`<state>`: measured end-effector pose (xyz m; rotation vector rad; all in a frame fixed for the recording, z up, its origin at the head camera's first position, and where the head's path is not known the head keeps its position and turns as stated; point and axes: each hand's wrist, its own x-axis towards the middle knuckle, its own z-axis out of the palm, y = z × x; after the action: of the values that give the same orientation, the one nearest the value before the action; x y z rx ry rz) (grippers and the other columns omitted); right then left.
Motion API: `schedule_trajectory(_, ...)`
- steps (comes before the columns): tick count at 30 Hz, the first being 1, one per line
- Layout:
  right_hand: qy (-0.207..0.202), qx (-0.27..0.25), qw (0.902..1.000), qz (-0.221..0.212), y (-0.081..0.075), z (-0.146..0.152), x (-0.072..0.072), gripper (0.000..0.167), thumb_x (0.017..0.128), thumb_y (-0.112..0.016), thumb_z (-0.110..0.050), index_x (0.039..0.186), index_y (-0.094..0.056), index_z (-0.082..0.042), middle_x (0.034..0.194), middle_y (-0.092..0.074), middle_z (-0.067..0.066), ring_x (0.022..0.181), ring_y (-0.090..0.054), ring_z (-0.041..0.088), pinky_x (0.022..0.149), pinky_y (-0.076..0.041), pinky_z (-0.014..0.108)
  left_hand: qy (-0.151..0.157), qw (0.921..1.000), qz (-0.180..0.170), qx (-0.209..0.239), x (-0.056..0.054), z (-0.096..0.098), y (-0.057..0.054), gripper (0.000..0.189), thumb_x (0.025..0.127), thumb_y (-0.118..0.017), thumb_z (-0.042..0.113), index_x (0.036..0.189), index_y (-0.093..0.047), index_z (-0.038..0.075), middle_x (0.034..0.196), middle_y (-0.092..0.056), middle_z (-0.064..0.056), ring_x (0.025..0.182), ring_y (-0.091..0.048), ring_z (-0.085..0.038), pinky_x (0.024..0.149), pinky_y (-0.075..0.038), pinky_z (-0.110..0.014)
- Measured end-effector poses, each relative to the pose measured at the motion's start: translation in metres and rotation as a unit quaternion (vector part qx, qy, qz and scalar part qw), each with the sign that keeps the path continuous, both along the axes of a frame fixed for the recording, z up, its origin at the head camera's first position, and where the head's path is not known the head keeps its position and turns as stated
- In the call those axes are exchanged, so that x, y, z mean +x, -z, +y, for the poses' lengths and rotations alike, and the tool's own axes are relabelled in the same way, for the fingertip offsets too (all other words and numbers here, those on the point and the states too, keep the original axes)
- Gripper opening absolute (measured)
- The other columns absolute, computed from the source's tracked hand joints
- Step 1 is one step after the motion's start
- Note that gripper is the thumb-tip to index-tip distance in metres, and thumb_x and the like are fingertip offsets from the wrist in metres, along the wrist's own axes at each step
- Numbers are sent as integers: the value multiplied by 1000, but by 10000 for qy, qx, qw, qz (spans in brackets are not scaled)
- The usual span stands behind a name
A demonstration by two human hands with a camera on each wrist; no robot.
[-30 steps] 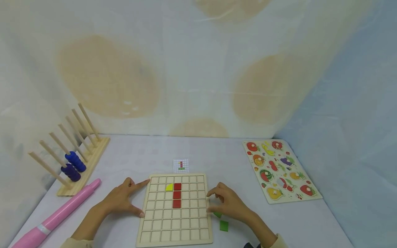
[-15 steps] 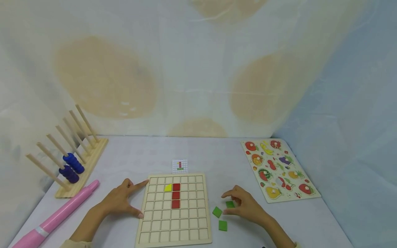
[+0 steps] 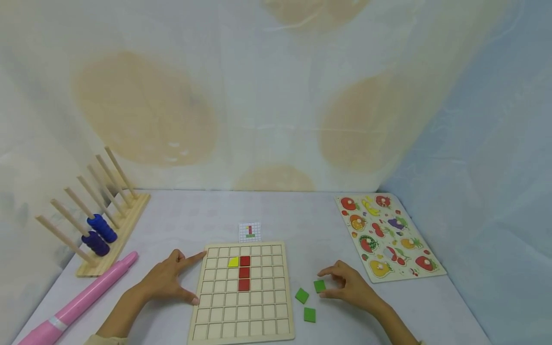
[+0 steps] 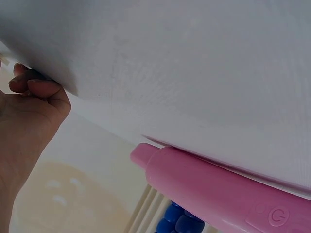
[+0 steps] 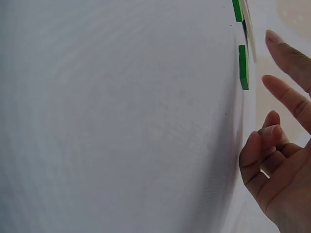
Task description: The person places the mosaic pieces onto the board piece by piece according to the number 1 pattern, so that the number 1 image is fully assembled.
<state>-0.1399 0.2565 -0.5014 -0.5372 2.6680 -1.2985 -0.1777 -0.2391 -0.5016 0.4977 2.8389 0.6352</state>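
Observation:
A wooden grid board [image 3: 219, 314] lies in the middle of the table in the head view. In its cells sit a yellow tile with one rounded corner [image 3: 234, 262] and a column of red tiles [image 3: 244, 272]. My left hand [image 3: 166, 279] rests at the board's left edge, index finger and thumb spread along it, other fingers folded under. To the right of the board, my right hand [image 3: 351, 287] has thumb and index finger apart beside a green tile [image 3: 319, 286]. Two more green tiles, one nearer the board [image 3: 302, 295] and one in front [image 3: 309, 315], lie close by.
A small printed pattern card [image 3: 250, 232] lies behind the board. At the left stand a wooden peg rack [image 3: 129, 211] with blue and purple beads and a pink tube-like object [image 3: 92, 292]. A fruit puzzle board [image 3: 390, 237] lies at the back right.
My right hand has moved right, away from the board's right edge, uncovering the green tiles. My left hand stays at the left edge.

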Motion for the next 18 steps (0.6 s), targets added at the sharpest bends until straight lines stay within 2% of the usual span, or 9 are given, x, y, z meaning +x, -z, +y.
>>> schedule_trajectory(8,14,197,9997,-171,2,0,0,38,78,-84,-30,111,-74,-16,83,-44,3,73,-40,10,62,-36,23,-36,10000,-31,4,2,-1,-1,116,50,-85,71,151,-42,32,99,-35,-4,76,-39,-16,65,-31,-28)
schedule_trajectory(18,-108,698,9972,265,7,-3,-2,25,78,-84,-26,97,-72,-17,84,-48,-5,74,-42,2,64,-39,21,-15,10000,10,38,0,0,1,116,50,-84,71,151,-42,32,100,-36,-4,76,-39,-16,65,-31,-28)
